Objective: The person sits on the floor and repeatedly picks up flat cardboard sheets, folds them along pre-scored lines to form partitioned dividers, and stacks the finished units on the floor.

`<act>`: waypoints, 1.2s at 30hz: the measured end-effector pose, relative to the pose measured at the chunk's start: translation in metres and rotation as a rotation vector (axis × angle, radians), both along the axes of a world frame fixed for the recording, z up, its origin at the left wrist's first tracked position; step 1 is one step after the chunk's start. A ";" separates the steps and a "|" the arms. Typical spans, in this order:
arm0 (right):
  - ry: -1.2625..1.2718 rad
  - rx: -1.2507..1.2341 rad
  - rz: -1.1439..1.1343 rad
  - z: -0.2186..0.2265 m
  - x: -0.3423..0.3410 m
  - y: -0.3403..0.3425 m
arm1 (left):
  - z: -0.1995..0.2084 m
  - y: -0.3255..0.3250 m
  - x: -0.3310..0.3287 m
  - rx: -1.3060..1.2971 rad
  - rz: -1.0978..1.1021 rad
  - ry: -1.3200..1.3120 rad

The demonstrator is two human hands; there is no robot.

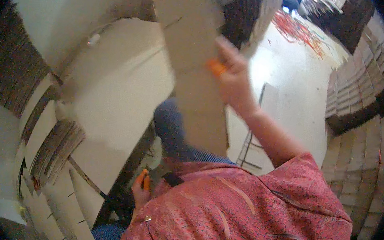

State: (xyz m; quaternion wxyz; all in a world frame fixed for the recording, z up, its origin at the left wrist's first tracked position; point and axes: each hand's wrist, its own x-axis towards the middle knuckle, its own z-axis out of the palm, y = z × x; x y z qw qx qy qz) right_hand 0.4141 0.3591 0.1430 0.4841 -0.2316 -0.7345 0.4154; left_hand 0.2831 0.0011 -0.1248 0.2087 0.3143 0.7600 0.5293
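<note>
A long brown cardboard sheet (196, 87), with crease lines and a slot cut across it, stands tilted in front of me. My right hand (235, 75) grips its right edge, and an orange cover shows on a finger there. The sheet's lower end reaches down to my lap, by my blue-clad leg (169, 120). Low and to the left, my left hand (141, 189) is apart from the sheet, partly hidden by my red patterned shirt. Its few visible fingers point up, slightly apart, with orange on them; I see nothing held.
Stacked cardboard stands at the far left (15, 61), with a smaller bundle (57, 150) nearer me. Slotted cardboard sheets (69, 201) lie below. Tall cardboard stacks (362, 105) line the right side. Tangled red strips (299, 35) lie on the pale floor (298, 84) at the far right.
</note>
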 end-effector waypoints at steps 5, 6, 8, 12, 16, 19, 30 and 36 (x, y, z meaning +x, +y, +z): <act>-0.021 0.185 -0.462 -0.018 0.105 0.058 | -0.060 -0.029 -0.013 -0.093 0.095 -0.269; -0.164 0.213 -0.601 -0.026 0.122 0.062 | -0.068 -0.028 -0.015 -0.074 0.150 -0.391; -0.432 0.196 -0.799 -0.076 0.164 0.092 | -0.035 -0.015 -0.007 -0.302 0.044 -0.014; -0.810 0.228 -0.898 -0.208 0.245 0.131 | -0.031 -0.021 -0.001 -0.415 0.062 -0.096; -1.440 -0.053 -0.833 -0.331 0.283 0.111 | -0.034 -0.026 0.000 -0.468 0.049 -0.101; -1.555 -0.578 -0.591 -0.361 0.272 0.098 | -0.035 -0.027 0.000 -0.500 0.048 -0.091; -1.384 -0.489 -0.790 -0.421 0.274 0.057 | -0.037 -0.024 -0.011 -0.579 0.034 -0.073; -1.550 -0.408 -0.764 -0.410 0.288 0.029 | -0.042 -0.030 -0.014 -0.614 0.025 -0.067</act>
